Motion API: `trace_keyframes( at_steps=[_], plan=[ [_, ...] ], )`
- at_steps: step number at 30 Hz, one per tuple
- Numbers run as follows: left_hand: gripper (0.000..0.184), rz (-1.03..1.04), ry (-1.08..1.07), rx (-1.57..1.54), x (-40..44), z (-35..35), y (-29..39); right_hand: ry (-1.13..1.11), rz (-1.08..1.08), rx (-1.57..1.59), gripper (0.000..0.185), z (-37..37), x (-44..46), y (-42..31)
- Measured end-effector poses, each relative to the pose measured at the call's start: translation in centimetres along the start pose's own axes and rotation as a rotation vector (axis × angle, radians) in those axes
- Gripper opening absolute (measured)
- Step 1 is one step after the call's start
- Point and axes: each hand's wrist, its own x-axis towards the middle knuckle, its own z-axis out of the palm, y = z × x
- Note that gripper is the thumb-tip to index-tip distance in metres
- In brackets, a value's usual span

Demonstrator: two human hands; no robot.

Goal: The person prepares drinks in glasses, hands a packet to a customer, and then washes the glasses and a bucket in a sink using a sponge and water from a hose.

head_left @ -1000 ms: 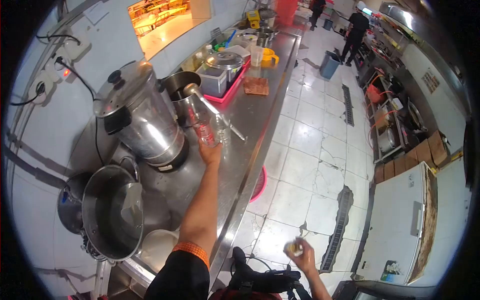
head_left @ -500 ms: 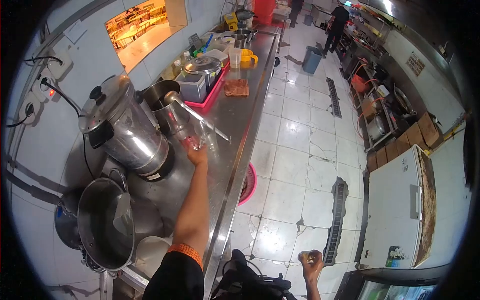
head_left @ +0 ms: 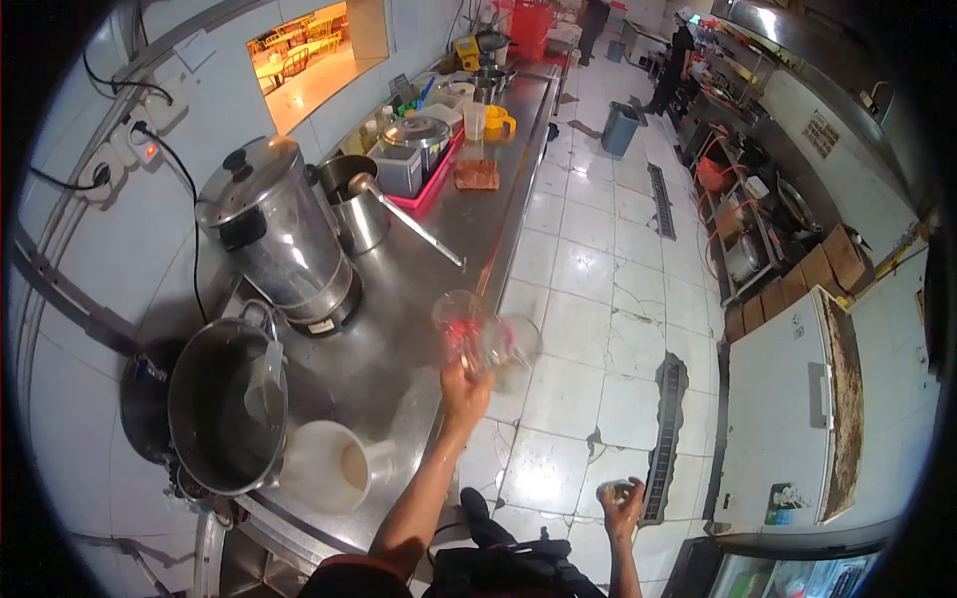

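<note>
My left hand (head_left: 466,394) is closed around clear drinking glasses (head_left: 459,317), at least two by the look of it. One shows red marks, and the other is smeared by motion. They are in the air over the front edge of the steel counter (head_left: 389,309). Low on the right, over the tiled floor, my right hand (head_left: 623,508) has its fingers curled round a small, shiny, yellowish thing whose kind I cannot make out. On the counter, a long-handled ladle (head_left: 419,227) leans out from a steel pot (head_left: 364,214).
A steel urn (head_left: 284,239) stands by the wall, near a large pot (head_left: 224,439) and a white plastic jug (head_left: 329,466). Farther along are a brown cloth (head_left: 477,174), a pink tray (head_left: 439,184) and a yellow jug (head_left: 498,122). A white freezer (head_left: 773,419) stands right; two people are far off.
My left hand has carried the glasses away from the pot, right and toward me, to the counter's edge. The view has shifted slightly. My right hand stays about where it was.
</note>
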Motion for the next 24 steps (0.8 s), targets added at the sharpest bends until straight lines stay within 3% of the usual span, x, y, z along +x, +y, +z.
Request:
trace_keyframes(
  at_steps=[3,5,7,9,11,13,14,15,17,18,19,21,23,24],
  plan=[
    [0.022,0.069,-0.214,-0.147,-8.3,-4.6,3.1,0.000,-0.133,-0.009,0.061,0.1,-0.4,0.9],
    [0.022,-0.246,-0.197,-0.537,-15.3,-8.0,5.6,0.008,-0.306,-0.327,0.062,-0.4,-0.7,1.5],
    [0.029,-0.411,-0.382,-0.646,-21.7,-14.5,5.5,-0.117,-0.318,-0.339,0.057,-0.9,-1.5,-2.2],
    [0.026,-0.632,-0.343,-0.354,-25.9,-20.3,10.0,-0.249,-0.352,-0.292,0.055,-0.6,-2.8,-6.2],
    [0.031,-0.715,-0.029,-0.955,-32.3,-24.9,10.3,-0.336,-0.573,-0.241,0.050,0.2,-4.8,-7.5],
    [0.026,-0.535,0.116,-0.093,-39.2,-29.3,11.2,-0.453,-0.579,-0.242,0.051,0.7,-8.4,-9.9],
    [0.022,-0.397,0.304,-0.019,-42.8,-30.8,10.5,-0.520,-0.663,-0.222,0.050,1.0,-10.4,-11.0],
    [0.021,-0.350,0.444,0.274,-45.5,-31.8,11.8,-0.598,-0.755,-0.196,0.050,1.8,-12.7,-11.9],
    [0.025,-0.473,0.537,0.348,-52.0,-36.1,12.9,-0.770,-0.847,-0.072,0.049,4.3,-18.2,-12.8],
    [0.020,-0.408,0.915,0.253,-54.7,-35.8,13.0,-0.881,-0.845,-0.061,0.049,5.1,-21.4,-13.6],
    [0.015,-0.551,0.899,0.552,-57.5,-37.2,15.2,-0.990,-0.844,-0.061,0.050,6.1,-24.7,-14.1],
    [0.012,-0.478,1.237,0.088,-63.3,-38.3,17.6,-1.156,-0.992,-0.069,0.055,8.2,-31.0,-14.1],
    [0.010,-0.435,1.549,0.109,-69.9,-39.2,18.3,-1.349,-1.024,-0.050,0.056,11.0,-36.8,-14.5],
    [0.011,-0.469,1.467,0.316,-73.7,-40.1,19.4,-1.424,-1.019,-0.013,0.056,11.9,-39.6,-15.1]
  ],
)
